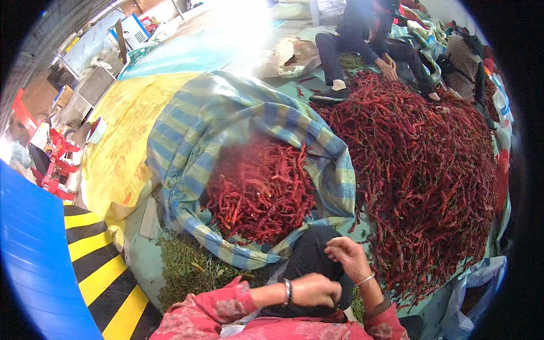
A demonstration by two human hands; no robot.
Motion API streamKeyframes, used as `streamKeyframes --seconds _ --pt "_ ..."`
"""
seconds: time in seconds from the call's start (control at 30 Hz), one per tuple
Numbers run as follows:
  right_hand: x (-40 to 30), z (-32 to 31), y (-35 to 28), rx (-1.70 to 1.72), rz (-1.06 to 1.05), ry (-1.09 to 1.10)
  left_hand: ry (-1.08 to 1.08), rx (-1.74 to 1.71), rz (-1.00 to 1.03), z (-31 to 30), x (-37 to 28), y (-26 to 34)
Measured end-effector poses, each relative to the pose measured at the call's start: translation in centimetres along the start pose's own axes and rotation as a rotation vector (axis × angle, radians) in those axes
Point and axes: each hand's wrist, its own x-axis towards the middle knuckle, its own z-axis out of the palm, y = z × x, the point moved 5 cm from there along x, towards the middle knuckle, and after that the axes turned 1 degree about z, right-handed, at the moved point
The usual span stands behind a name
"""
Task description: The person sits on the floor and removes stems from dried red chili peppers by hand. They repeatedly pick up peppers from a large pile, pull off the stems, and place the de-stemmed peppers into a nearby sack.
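My left hand (313, 290), with a dark bracelet at the wrist, is curled just above my dark trouser leg (312, 250). Close by, my right hand (349, 255) is raised beside my knee with bent fingers. No held thing shows in either hand, and what their fingers hide I cannot tell. Before me is a blue-and-cream striped woven sack (340, 165), its rim rolled down around red chili peppers (263, 187). To the right spreads a large heap of red chili peppers with green stems (425, 178). Green stems (191, 267) lie in a pile at lower left.
Another person's hands (386, 67) are at the heap's far edge. A yellow sheet (123, 127) covers the floor at left, with a white bowl (97, 131) on it. A blue surface (34, 255) and a yellow-and-black striped edge (102, 276) border the lower left.
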Motion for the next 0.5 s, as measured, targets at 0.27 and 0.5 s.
streamKeyframes --seconds 0.27,0.5 --pt "-3.5 -8.8 4.3 -0.063 0.027 0.31 0.472 0.441 0.413 -4.3 3.2 2.1" --pt "-5.8 -11.2 11.2 0.067 0.139 0.392 0.917 1.313 -0.272 -25.1 -5.3 -6.6"
